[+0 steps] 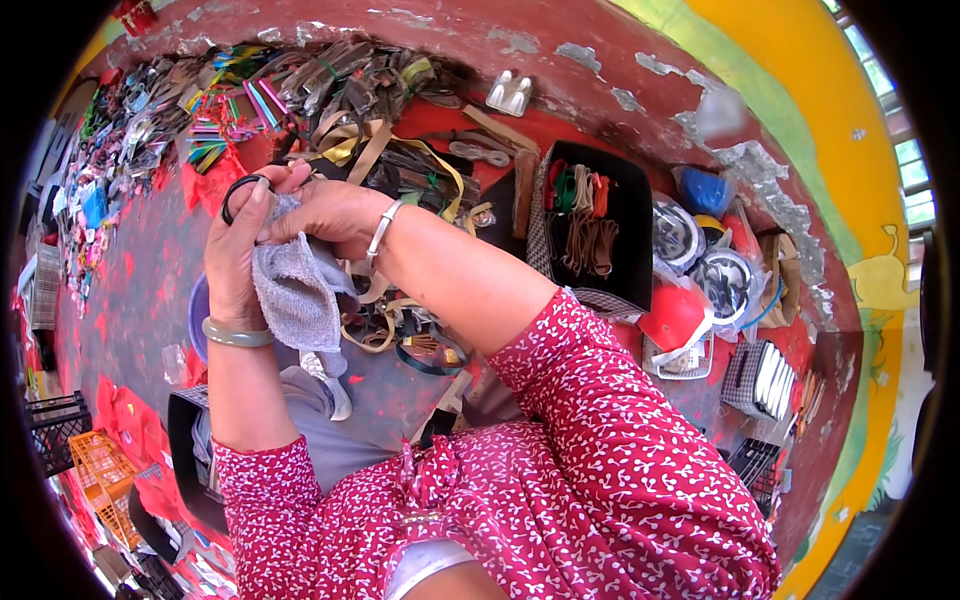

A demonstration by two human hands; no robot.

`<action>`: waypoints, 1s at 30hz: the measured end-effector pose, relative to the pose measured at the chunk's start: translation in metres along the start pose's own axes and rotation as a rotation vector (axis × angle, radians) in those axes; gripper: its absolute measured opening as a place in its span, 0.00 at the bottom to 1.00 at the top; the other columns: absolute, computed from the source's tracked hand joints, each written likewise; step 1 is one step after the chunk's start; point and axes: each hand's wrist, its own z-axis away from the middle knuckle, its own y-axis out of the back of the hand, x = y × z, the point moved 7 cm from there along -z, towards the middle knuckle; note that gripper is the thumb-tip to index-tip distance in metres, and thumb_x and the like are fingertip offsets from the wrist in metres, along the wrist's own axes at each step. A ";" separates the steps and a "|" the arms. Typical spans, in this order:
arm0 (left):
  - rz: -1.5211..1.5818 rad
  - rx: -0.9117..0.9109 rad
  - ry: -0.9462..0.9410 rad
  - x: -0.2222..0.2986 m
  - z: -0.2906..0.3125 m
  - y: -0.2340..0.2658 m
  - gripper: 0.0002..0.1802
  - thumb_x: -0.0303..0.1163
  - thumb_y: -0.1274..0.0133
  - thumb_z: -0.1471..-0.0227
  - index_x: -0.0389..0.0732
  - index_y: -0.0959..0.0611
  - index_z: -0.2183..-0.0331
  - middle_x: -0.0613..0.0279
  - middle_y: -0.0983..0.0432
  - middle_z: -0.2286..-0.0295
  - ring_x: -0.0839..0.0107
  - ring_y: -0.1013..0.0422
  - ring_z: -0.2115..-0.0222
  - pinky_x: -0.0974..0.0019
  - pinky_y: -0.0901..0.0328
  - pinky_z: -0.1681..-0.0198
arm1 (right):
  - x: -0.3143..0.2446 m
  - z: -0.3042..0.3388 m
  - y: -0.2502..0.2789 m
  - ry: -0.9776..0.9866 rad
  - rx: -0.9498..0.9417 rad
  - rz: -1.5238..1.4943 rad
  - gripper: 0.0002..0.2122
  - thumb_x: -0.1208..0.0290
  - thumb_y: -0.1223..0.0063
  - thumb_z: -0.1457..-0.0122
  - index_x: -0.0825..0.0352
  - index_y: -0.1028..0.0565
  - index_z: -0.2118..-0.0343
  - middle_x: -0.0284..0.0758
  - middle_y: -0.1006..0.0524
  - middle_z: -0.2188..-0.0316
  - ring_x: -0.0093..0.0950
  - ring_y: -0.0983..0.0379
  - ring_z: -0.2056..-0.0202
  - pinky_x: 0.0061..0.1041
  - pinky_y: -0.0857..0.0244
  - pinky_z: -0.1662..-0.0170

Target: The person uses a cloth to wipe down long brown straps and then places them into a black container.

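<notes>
In front of me, both hands are raised close together around a grey terry cloth (300, 280), which hangs in folds below the fingers. My left hand (238, 240), with a pale bangle at its wrist, is closed, its thumb against a thin black loop (231, 200). What the loop belongs to is hidden by the fingers. My right hand (340, 215) comes across from the right with a silver bracelet and pinches the top of the cloth; its fingertips overlap the left hand's.
Piled belts and straps (390, 170) lie beyond my hands, with bundled goods at far left. To the right stand a black box (625, 240) of coiled cords, bagged round items (722, 280) and a checked basket (745, 380). An orange crate (103, 470) sits lower left.
</notes>
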 end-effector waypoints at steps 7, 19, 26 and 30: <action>0.060 0.123 0.015 -0.004 -0.004 0.014 0.12 0.33 0.52 0.50 0.32 0.27 0.70 0.45 0.26 0.70 0.60 0.31 0.61 0.61 0.39 0.54 | -0.002 -0.002 -0.004 0.038 0.041 0.135 0.13 0.78 0.42 0.57 0.66 0.30 0.66 0.31 0.27 0.72 0.24 0.30 0.68 0.24 0.35 0.63; 0.127 0.212 -0.079 0.004 -0.008 0.030 0.12 0.33 0.52 0.50 0.32 0.26 0.71 0.49 0.26 0.75 0.61 0.29 0.67 0.64 0.35 0.61 | 0.006 0.004 -0.008 -0.096 0.047 0.272 0.11 0.72 0.43 0.54 0.70 0.28 0.68 0.33 0.26 0.72 0.23 0.29 0.71 0.23 0.34 0.65; 0.339 0.245 -0.184 0.014 -0.016 0.056 0.11 0.34 0.53 0.50 0.34 0.26 0.73 0.52 0.27 0.76 0.62 0.29 0.69 0.65 0.36 0.61 | 0.017 0.004 0.000 -0.189 0.063 0.387 0.08 0.72 0.43 0.54 0.70 0.26 0.72 0.31 0.25 0.75 0.21 0.30 0.74 0.20 0.36 0.68; 0.366 0.340 -0.296 0.028 -0.009 0.075 0.09 0.32 0.52 0.51 0.34 0.26 0.73 0.54 0.27 0.77 0.62 0.30 0.68 0.65 0.36 0.60 | 0.013 0.001 -0.004 -0.110 0.080 0.783 0.07 0.71 0.45 0.53 0.69 0.25 0.74 0.29 0.26 0.77 0.17 0.32 0.76 0.18 0.38 0.71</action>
